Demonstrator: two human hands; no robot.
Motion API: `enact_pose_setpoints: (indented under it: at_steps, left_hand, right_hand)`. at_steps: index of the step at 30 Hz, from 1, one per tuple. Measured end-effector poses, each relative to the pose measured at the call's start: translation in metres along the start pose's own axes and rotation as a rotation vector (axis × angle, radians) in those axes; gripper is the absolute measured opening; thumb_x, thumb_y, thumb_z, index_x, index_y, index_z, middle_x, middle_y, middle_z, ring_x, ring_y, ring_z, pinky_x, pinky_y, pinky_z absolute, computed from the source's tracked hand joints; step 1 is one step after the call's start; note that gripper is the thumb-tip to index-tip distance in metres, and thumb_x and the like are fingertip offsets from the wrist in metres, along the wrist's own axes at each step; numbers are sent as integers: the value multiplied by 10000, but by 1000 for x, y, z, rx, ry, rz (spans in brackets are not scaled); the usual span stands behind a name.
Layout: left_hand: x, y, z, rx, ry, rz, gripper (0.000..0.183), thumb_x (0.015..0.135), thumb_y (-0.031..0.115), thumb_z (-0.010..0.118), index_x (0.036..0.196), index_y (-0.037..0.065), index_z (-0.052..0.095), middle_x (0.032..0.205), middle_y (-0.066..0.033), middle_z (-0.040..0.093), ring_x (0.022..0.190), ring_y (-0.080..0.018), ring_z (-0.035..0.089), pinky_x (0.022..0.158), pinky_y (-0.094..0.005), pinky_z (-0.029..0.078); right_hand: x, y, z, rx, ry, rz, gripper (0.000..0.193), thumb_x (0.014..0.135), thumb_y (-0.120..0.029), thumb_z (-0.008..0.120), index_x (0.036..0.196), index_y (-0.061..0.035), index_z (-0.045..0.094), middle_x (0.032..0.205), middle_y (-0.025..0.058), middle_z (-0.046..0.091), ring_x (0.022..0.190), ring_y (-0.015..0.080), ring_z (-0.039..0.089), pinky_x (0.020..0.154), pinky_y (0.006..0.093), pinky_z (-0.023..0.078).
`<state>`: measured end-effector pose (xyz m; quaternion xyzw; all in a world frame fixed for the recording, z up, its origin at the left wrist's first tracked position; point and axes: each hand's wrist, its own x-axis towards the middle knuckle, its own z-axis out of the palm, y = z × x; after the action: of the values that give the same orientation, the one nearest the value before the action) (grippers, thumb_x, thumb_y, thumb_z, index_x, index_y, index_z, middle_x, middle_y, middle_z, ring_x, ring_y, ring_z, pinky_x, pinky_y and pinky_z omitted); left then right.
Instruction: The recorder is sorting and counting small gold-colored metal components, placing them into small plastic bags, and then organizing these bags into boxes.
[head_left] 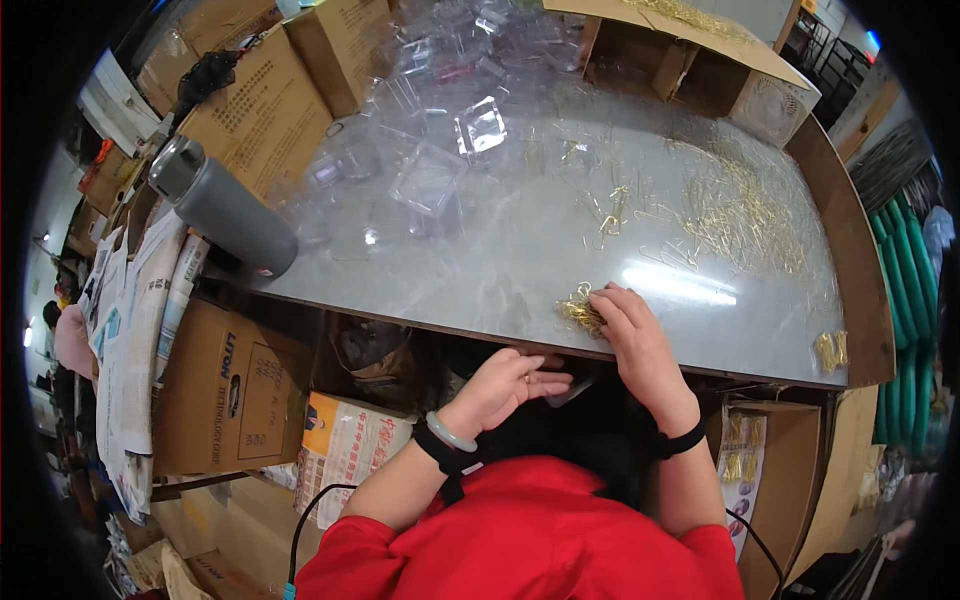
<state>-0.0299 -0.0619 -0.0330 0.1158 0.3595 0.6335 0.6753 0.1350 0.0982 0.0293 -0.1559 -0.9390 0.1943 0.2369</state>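
Note:
A small bunch of gold wire hooks lies at the table's front edge. My right hand curls its fingers against the bunch's right side; its thumb is hidden. Just below the edge, my left hand is turned partly palm up, fingers stretched to the right and holding nothing I can see. Beside its fingertips shows a pale, clear-looking piece, partly hidden by the dark space under the table. Loose gold hooks spread in a pile at the right, with a few stray ones nearer the middle.
Clear plastic boxes heap at the back left. A grey bottle stands at the left edge. Cardboard walls the right side, near another gold bundle. An open carton sits below right.

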Motion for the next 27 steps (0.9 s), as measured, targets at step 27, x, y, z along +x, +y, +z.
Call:
enact_pose_setpoints:
  at_steps: [27]
  left_hand:
    - [65,74,44,864,63,403,336,1073,222,512,1278,-28,604,1112,-67,696,1013,-84,636,843,-250,514]
  right_hand:
    - [9,-10,8,240,290,-4,270,947,38,582,1205,-25,629,1220,182,630,1185,390,604,1065,465,460]
